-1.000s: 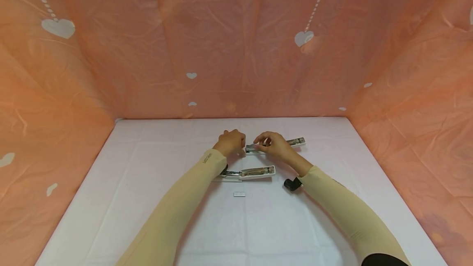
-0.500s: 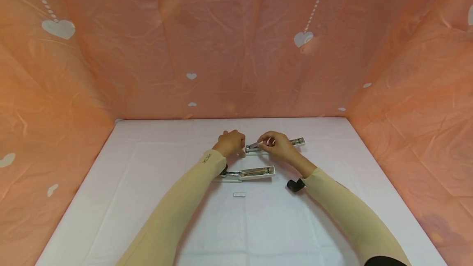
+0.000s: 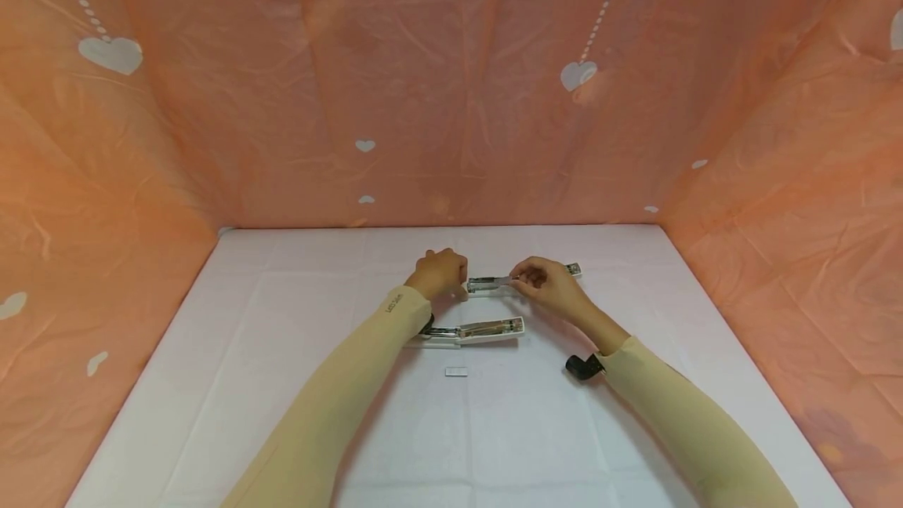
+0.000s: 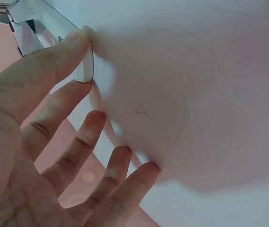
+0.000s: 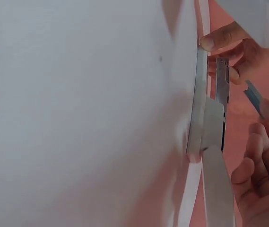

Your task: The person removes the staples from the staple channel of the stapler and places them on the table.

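A white stapler point(image 3: 484, 285) lies at the far side of the table with its top swung back, so its metal channel shows. My left hand point(image 3: 439, 273) pinches the front end of its base between thumb and index finger; the other fingers spread towards the table in the left wrist view. Between thumb and fingertips, my right hand point(image 3: 553, 285) holds a grey strip of staples point(image 5: 254, 97), apart from the stapler's channel point(image 5: 222, 82) in the right wrist view. A second stapler point(image 3: 491, 328), also opened out, lies nearer, partly behind the left sleeve.
Another short staple strip point(image 3: 456, 371) rests on the white tablecloth point(image 3: 536, 437), in front of the nearer stapler. A black wrist camera point(image 3: 584, 368) sticks out below the right forearm. Orange sheeting point(image 3: 451, 100) with pale hearts stands behind the table and along both sides.
My right hand has moved right and slightly nearer with the staple strip, along the far stapler, uncovering more of its channel. The left hand keeps its place.
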`<state>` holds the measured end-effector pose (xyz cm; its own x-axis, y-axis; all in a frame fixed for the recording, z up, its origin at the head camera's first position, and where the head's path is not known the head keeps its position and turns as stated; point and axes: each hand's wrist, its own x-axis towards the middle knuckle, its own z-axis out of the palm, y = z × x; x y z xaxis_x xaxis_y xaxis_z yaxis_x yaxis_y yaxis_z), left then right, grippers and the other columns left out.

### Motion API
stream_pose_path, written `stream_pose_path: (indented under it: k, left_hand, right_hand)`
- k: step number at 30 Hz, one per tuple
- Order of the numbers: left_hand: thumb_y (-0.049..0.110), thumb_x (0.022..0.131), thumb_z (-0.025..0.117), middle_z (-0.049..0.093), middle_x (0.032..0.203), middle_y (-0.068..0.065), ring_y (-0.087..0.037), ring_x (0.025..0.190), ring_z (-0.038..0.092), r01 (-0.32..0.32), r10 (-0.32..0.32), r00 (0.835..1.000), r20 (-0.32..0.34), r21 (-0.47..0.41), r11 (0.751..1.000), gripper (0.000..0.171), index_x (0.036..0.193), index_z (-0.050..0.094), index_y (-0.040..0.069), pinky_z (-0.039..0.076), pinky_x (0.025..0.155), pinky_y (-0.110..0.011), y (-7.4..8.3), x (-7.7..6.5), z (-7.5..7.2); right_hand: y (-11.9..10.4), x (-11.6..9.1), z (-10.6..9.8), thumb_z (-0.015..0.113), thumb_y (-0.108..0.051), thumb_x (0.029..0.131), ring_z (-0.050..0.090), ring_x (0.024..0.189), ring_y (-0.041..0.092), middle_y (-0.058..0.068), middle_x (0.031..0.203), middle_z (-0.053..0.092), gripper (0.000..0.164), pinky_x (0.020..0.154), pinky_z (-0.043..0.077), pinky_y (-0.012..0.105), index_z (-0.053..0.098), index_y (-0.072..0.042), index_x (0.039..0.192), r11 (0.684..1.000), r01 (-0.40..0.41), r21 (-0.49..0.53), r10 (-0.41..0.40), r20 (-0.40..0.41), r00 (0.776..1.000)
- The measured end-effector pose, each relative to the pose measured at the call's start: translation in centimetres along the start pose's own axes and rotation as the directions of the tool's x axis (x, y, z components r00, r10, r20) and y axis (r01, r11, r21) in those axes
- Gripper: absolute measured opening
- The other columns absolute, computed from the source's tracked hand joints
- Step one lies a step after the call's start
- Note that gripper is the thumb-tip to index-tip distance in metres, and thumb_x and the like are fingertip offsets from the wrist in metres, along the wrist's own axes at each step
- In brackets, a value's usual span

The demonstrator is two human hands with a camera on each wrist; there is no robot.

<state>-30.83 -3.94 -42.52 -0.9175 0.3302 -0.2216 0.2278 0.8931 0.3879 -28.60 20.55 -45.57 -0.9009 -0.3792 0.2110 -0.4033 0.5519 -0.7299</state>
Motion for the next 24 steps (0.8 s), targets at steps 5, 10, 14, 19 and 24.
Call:
stream_pose_path:
  k: [5,10,14,19,24]
  left_hand:
    - [0.022,0.077,0.089,0.061,0.095,0.001,-0.029,0.098,0.048,0.009,-0.009,1.000,0.000,-0.005,1.000,0.027,0.083,0.063,0.014,0.039,0.088,-0.042,0.0,0.1,-0.1]
    - [0.023,0.077,0.088,0.061,0.094,0.001,-0.028,0.097,0.047,0.019,-0.019,1.000,0.011,0.004,1.000,0.027,0.085,0.064,0.015,0.039,0.087,-0.041,0.1,0.2,-0.1]
    - [0.023,0.077,0.088,0.061,0.095,0.001,-0.028,0.098,0.047,0.025,-0.025,1.000,0.016,0.002,1.000,0.027,0.085,0.064,0.015,0.039,0.087,-0.041,0.2,0.2,-0.2]
    - [0.023,0.077,0.088,0.061,0.093,0.001,-0.028,0.097,0.047,0.024,-0.024,1.000,0.013,0.002,1.000,0.026,0.085,0.064,0.015,0.038,0.087,-0.041,0.3,0.2,-0.1]
    - [0.023,0.077,0.088,0.060,0.093,0.001,-0.028,0.097,0.047,0.026,-0.026,1.000,0.010,0.007,1.000,0.027,0.085,0.064,0.015,0.039,0.086,-0.041,0.3,0.2,-0.1]
  right_hand:
    - [0.7,-1.0,-0.5,0.074,-0.016,0.092,0.060,0.074,0.017,-0.002,0.083,0.067,0.012,0.066,0.049,0.027,0.072,-0.011,0.103,1.000,0.026,-0.014,-0.026,0.012,1.000]
    - [1.1,-1.7,-0.7,0.074,-0.009,0.090,0.060,0.072,0.014,-0.001,0.082,0.068,0.014,0.065,0.051,0.026,0.072,-0.007,0.104,0.999,0.043,-0.031,-0.042,0.028,0.999]
    - [1.1,-2.2,-0.7,0.073,-0.006,0.090,0.063,0.073,0.016,0.003,0.085,0.069,0.016,0.064,0.053,0.027,0.071,-0.005,0.106,1.000,-0.001,0.011,0.001,0.061,0.998]
    - [1.2,-2.4,-0.5,0.073,-0.003,0.090,0.064,0.073,0.021,0.007,0.085,0.068,0.015,0.062,0.055,0.029,0.069,-0.005,0.105,0.997,-0.061,0.056,0.056,0.099,0.994]
    - [1.4,-2.4,-0.3,0.074,-0.006,0.090,0.063,0.071,0.020,0.007,0.084,0.068,0.015,0.061,0.053,0.028,0.069,-0.005,0.104,0.997,-0.065,0.050,0.059,0.114,0.992]
